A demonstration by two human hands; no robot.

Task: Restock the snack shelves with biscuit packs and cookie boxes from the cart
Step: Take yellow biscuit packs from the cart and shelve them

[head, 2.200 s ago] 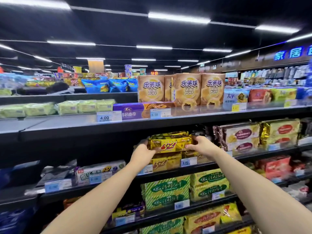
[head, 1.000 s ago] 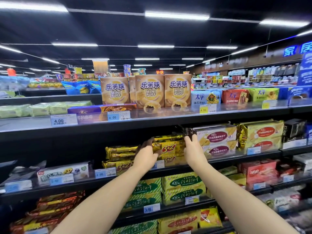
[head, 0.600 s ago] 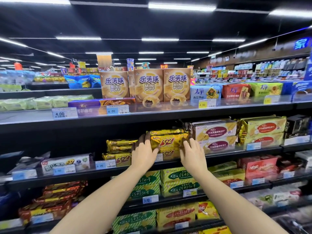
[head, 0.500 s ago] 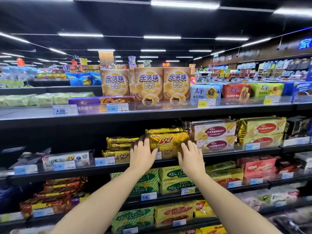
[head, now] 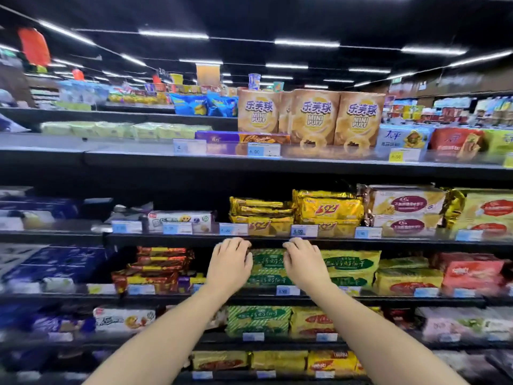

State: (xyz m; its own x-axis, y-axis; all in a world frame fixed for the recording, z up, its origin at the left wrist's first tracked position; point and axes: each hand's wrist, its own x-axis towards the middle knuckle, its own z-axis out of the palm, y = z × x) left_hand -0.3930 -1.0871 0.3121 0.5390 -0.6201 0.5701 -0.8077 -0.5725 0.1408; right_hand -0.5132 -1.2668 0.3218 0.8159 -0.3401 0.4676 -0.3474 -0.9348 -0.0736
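Observation:
Two stacks of gold "3+2" biscuit packs lie on the second shelf (head: pixel 194 238), the right stack (head: pixel 329 209) taller than the left one (head: pixel 261 215). My left hand (head: pixel 229 263) and my right hand (head: pixel 304 262) hang in front of the shelf edge just below those packs, fingers loosely curled, holding nothing. Both hands are apart from the packs. Behind the hands, on the shelf below, sit green biscuit packs (head: pixel 268 269). The cart is out of view.
Mini Puff boxes (head: pixel 315 118) stand on the top shelf beside a purple box (head: pixel 241 137). Cream and maroon packs (head: pixel 405 209) lie right of the gold stacks, a white box (head: pixel 180 220) to the left. Red-brown packs (head: pixel 158 269) fill the third shelf's left.
Both hands have let go of the gold pack, which now rests on the right stack, and have dropped below the shelf edge. The view has swung left and is blurred.

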